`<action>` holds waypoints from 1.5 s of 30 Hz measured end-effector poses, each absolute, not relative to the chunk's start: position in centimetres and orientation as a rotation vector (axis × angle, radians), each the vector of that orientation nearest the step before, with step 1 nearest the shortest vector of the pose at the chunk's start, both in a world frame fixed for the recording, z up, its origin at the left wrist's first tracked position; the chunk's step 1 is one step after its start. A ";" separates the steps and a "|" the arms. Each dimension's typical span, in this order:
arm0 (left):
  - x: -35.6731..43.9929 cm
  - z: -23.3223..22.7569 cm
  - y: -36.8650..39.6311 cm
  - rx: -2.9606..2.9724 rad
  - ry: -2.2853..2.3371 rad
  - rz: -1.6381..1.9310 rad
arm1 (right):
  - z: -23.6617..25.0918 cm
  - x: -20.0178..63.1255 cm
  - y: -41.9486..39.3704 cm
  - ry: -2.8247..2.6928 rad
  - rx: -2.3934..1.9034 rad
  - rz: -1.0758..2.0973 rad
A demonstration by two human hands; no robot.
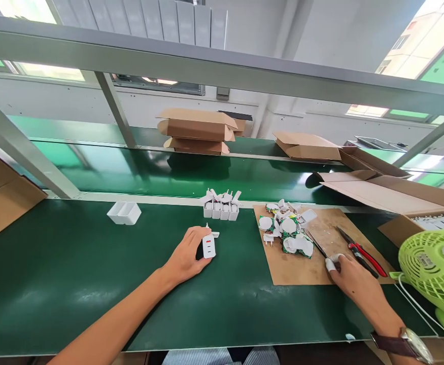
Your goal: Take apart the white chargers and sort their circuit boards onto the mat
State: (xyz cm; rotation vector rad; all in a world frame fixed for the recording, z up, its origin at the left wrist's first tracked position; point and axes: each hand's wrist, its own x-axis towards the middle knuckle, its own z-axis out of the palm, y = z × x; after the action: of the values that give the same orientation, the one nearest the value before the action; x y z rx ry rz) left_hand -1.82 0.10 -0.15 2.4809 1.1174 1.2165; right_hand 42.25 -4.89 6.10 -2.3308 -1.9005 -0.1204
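Observation:
My left hand (187,256) is closed around a white charger (208,246), held just above or on the green bench; its port face is turned up and a plug part sticks out at its top. On the right, my right hand (353,281) has white covers on its fingertips. Its thumb and fingers pinch a slim, dark, pointed tool (316,244) over a brown board (290,274). The tool's tip points at a heap of green circuit boards and white charger parts (290,230). Beyond my left hand stand several white chargers (220,209) in a row.
Red-and-black pliers (362,253) lie right of my right hand. A green fan (431,268) stands at the right edge, its cable along the bench. White empty housings (124,213) sit at the left. Cardboard boxes (197,126) stand at the back, with others at both sides.

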 end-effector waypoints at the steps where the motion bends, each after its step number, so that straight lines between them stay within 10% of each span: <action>1: -1.8 -0.1 0.1 2.482 1.119 1.221 | 6.5 42.4 -5.1 -1.865 -2.367 -0.124; 8: -1.6 0.0 0.1 2.473 1.138 1.210 | 10.2 42.2 -6.5 -1.459 -2.050 -0.379; 17: -1.8 0.1 0.1 2.509 1.112 1.228 | 7.7 27.4 -4.0 -1.865 -1.218 0.401; 35: -1.7 0.1 0.3 2.516 1.046 1.259 | 7.3 20.7 0.4 -1.679 -1.076 1.192; 45: -1.4 0.3 0.3 2.546 1.032 1.275 | 4.4 19.0 -0.4 -1.673 -1.032 0.897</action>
State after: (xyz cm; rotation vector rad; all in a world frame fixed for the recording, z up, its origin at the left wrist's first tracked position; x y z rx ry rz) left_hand -1.44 0.28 0.33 2.5461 1.0317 1.2751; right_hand 19.00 -0.35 4.36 -1.0320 -1.6734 0.8965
